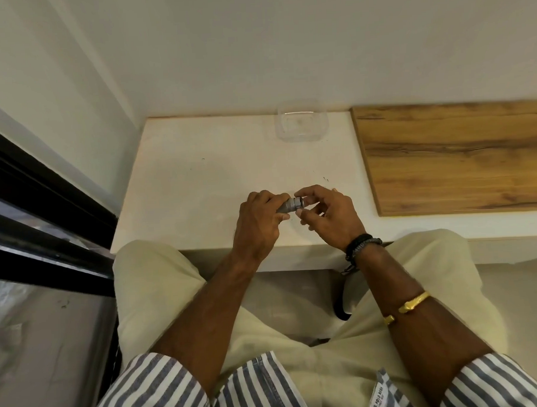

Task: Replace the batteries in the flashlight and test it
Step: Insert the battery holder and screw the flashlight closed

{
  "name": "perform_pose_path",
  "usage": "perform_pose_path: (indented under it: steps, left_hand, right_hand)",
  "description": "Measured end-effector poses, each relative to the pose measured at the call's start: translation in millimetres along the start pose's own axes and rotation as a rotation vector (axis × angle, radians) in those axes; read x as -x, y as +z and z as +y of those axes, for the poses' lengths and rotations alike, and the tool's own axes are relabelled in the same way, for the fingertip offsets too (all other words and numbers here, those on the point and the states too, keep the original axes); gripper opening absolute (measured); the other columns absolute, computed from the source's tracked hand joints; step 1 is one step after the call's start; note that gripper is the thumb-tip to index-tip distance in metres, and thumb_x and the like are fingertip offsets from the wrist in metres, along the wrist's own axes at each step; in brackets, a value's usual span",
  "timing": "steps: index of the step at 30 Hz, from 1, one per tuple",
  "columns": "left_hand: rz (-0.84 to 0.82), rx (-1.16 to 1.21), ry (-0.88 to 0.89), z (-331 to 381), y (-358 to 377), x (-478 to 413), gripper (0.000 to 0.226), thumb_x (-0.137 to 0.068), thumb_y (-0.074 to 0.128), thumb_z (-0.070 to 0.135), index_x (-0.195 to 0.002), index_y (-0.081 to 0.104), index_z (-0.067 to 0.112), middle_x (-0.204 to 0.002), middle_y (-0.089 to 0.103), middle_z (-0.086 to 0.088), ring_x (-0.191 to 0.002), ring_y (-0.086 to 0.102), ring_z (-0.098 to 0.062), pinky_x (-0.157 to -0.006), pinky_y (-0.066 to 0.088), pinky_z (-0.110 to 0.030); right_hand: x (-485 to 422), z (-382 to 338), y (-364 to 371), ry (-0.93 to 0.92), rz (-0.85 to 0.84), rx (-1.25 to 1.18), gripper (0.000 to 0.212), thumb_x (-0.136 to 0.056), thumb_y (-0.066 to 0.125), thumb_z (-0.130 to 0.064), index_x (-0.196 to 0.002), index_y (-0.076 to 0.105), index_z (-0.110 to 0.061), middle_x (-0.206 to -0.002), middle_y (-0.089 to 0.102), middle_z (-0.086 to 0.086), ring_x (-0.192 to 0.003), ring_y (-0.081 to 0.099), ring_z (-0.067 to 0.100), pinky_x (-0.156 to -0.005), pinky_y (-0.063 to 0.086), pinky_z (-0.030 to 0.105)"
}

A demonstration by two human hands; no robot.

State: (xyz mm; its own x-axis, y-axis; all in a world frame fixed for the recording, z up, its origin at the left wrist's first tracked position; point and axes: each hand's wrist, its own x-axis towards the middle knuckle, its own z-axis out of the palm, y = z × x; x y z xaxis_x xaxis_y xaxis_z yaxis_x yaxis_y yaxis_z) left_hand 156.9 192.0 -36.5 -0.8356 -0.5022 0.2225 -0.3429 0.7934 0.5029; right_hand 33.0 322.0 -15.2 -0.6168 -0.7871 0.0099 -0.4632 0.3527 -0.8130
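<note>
Left hand (257,225) is closed around the body of the small silver flashlight (290,204), held just above the near edge of the white counter (198,181), while right hand (326,214) pinches its right end with curled fingertips.

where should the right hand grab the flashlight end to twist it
Grip the wider ringed end of the flashlight from its right side, fingertips around the rim. The left hand wraps the narrower barrel, leaving only that end exposed to the right hand.
</note>
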Motion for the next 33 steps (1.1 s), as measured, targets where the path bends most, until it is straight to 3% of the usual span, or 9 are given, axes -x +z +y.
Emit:
perform_pose_path:
  steps: [3, 7, 10, 13, 16, 21, 25, 30, 33]
  left_hand:
    - [0.005, 0.004, 0.015, 0.7, -0.7, -0.5, 0.031, -0.089, 0.07, 0.014, -0.119, 0.065, 0.015, -0.103, 0.066, -0.008, -0.095, 0.054, -0.026, -0.076, 0.044, -0.036]
    - [0.0, -0.001, 0.045, 2.3, 0.5, 0.3, 0.035, -0.088, 0.071, 0.013, -0.122, 0.064, 0.014, -0.105, 0.066, -0.007, -0.097, 0.055, -0.026, -0.08, 0.045, -0.038]
    - [-0.01, -0.014, 0.05, 2.1, 2.4, 0.8, 0.035, -0.088, 0.071, 0.014, -0.122, 0.065, 0.011, -0.106, 0.067, -0.009, -0.097, 0.056, -0.028, -0.08, 0.046, -0.039]
    - [0.005, -0.009, 0.017, 1.8, 2.8, 0.6, 0.034, -0.088, 0.072, 0.013, -0.121, 0.065, 0.011, -0.106, 0.067, -0.01, -0.097, 0.056, -0.028, -0.08, 0.046, -0.036]
    - [0.004, -0.018, -0.014, 0.4, 1.4, -0.1, 0.034, -0.088, 0.07, 0.011, -0.122, 0.065, 0.012, -0.107, 0.067, -0.011, -0.098, 0.056, -0.029, -0.08, 0.044, -0.035]
    - [-0.007, -0.027, -0.011, 0.5, 1.4, -0.1, 0.035, -0.088, 0.07, 0.013, -0.123, 0.064, 0.012, -0.106, 0.067, -0.011, -0.097, 0.055, -0.028, -0.08, 0.045, -0.036]
    - [-0.005, -0.036, 0.011, 1.1, 0.8, 0.7, 0.035, -0.087, 0.073, 0.013, -0.12, 0.065, 0.013, -0.106, 0.068, -0.01, -0.096, 0.056, -0.028, -0.079, 0.047, -0.037]
    - [0.008, -0.021, 0.066, 3.4, 1.3, 1.7, 0.035, -0.086, 0.073, 0.013, -0.12, 0.066, 0.011, -0.106, 0.068, -0.01, -0.096, 0.058, -0.029, -0.079, 0.048, -0.041]
    - [0.007, -0.03, 0.065, 3.5, 1.9, 1.5, 0.034, -0.087, 0.073, 0.014, -0.12, 0.066, 0.012, -0.106, 0.068, -0.008, -0.097, 0.057, -0.028, -0.079, 0.046, -0.039]
  right_hand:
    - [-0.3, -3.3, 0.1, 0.011, 0.016, 0.009, 0.013, -0.093, 0.065, -0.046, -0.098, 0.066, -0.034, -0.07, 0.073, -0.013, -0.064, 0.07, 0.001, -0.1, 0.049, 0.057]
    - [-1.4, -3.8, 2.3, 0.076, 0.054, 0.134, 0.047, -0.1, 0.053, -0.053, -0.076, 0.068, -0.016, -0.058, 0.068, -0.003, -0.06, 0.067, 0.016, -0.101, 0.048, 0.05]
    - [-0.6, -5.6, 4.4, 0.145, 0.049, 0.187, 0.062, -0.1, 0.041, -0.063, -0.068, 0.066, -0.015, -0.054, 0.064, -0.002, -0.059, 0.066, 0.019, -0.102, 0.05, 0.044]
    - [1.2, -9.6, 3.3, 0.174, 0.024, 0.051, 0.045, -0.095, 0.051, -0.065, -0.101, 0.066, -0.023, -0.085, 0.071, -0.008, -0.066, 0.072, 0.01, -0.089, 0.059, 0.045]
    - [0.9, -7.6, -2.7, 0.093, -0.032, -0.035, 0.052, -0.082, 0.072, -0.057, -0.128, 0.055, -0.041, -0.115, 0.065, -0.017, -0.082, 0.074, 0.009, -0.095, 0.056, 0.053]
    - [0.7, -0.7, -0.3, 0.027, 0.001, -0.037, 0.03, -0.086, 0.076, -0.028, -0.108, 0.065, -0.046, -0.098, 0.068, -0.029, -0.069, 0.074, 0.003, -0.101, 0.046, 0.067]
    - [-0.2, -1.1, 1.5, 0.044, 0.026, 0.005, 0.013, -0.092, 0.07, -0.042, -0.097, 0.069, -0.03, -0.073, 0.071, -0.016, -0.059, 0.071, 0.006, -0.095, 0.053, 0.056]
    - [-0.5, -3.3, 6.9, 0.111, 0.072, 0.196, 0.056, -0.102, 0.046, -0.052, -0.071, 0.065, -0.009, -0.064, 0.065, 0.008, -0.07, 0.059, 0.023, -0.077, 0.051, 0.042]
    - [0.3, -6.8, 5.6, 0.149, 0.063, 0.222, 0.065, -0.101, 0.038, -0.062, -0.071, 0.064, -0.011, -0.067, 0.065, 0.008, -0.069, 0.06, 0.023, -0.074, 0.055, 0.045]
